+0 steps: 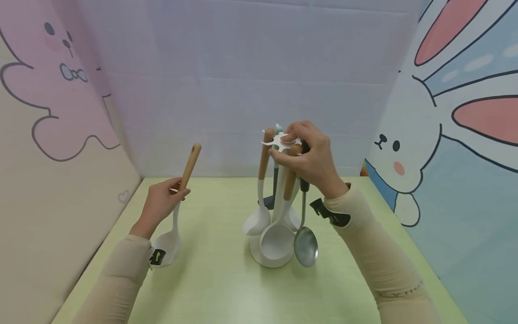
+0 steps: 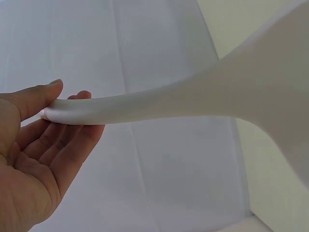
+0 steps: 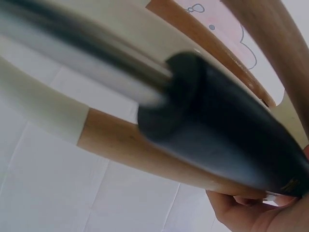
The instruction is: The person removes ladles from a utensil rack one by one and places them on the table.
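Observation:
My left hand (image 1: 159,204) pinches a white spatula with a wooden handle (image 1: 190,166) near where the handle meets the white shaft. Its broad white head (image 1: 167,245) hangs downward, partly behind the wrist. The left wrist view shows the white shaft (image 2: 140,106) running from thumb and fingers to the widening head. My right hand (image 1: 309,150) grips the white hooked top of a utensil stand (image 1: 269,261), thumb in front and fingers over it. Around the stand hang a white ladle (image 1: 277,241), a metal ladle (image 1: 306,246) with a black handle (image 3: 231,125), and several other utensils.
The stand's round white base rests on a pale green table (image 1: 218,288). A white cloth backdrop (image 1: 251,67) rises behind it. Cartoon-printed side panels, one with a rabbit (image 1: 408,153), border the table at left and right.

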`<move>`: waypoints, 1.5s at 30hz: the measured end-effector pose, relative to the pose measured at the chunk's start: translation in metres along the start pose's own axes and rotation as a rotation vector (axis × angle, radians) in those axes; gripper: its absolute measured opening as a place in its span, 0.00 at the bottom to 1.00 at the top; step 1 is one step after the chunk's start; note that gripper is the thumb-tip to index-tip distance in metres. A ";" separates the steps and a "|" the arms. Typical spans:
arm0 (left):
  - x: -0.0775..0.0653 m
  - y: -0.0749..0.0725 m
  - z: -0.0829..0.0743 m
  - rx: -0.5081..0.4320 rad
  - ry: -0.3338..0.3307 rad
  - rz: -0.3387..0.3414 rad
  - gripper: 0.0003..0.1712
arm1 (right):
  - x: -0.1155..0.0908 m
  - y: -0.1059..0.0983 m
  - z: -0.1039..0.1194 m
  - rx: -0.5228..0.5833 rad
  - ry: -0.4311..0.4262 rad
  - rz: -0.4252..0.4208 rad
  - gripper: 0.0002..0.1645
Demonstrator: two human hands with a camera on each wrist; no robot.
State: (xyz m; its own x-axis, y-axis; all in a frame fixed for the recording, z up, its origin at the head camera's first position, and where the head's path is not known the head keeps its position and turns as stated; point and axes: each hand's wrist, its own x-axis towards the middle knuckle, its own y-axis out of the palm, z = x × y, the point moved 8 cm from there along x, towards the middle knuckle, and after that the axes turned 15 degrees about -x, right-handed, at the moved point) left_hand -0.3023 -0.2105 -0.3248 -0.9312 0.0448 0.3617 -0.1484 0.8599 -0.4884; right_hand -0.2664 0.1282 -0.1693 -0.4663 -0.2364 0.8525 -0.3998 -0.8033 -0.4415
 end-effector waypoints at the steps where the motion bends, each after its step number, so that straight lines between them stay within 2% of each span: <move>1: 0.001 -0.003 0.003 0.009 -0.003 -0.001 0.18 | 0.000 0.000 0.000 0.002 -0.001 -0.001 0.14; 4: 0.003 -0.011 0.016 0.033 -0.030 -0.002 0.19 | 0.000 0.001 0.001 0.003 -0.007 -0.005 0.14; 9: 0.004 -0.020 0.048 0.062 -0.095 0.018 0.24 | 0.000 0.002 0.001 0.008 -0.010 -0.011 0.14; 18: -0.006 -0.028 0.096 0.031 -0.258 0.090 0.26 | -0.002 0.004 0.003 0.008 -0.010 -0.003 0.15; 27: -0.013 -0.037 0.124 0.049 -0.344 0.113 0.27 | -0.002 0.006 0.003 0.006 -0.014 -0.002 0.15; 35: -0.016 -0.044 0.140 0.041 -0.382 0.128 0.24 | -0.002 0.003 0.003 -0.006 -0.024 -0.004 0.15; 41: -0.023 -0.047 0.169 0.031 -0.473 0.132 0.27 | -0.003 0.001 0.001 -0.007 -0.013 -0.013 0.15; 45: -0.028 -0.051 0.184 0.012 -0.523 0.111 0.27 | -0.003 0.002 0.001 -0.003 -0.012 -0.012 0.15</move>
State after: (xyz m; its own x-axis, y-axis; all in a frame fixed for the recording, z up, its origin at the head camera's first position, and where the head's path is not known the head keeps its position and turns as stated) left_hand -0.3301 -0.3489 -0.4559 -0.9827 -0.1269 -0.1350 -0.0405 0.8583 -0.5115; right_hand -0.2651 0.1270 -0.1728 -0.4517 -0.2335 0.8611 -0.4074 -0.8046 -0.4319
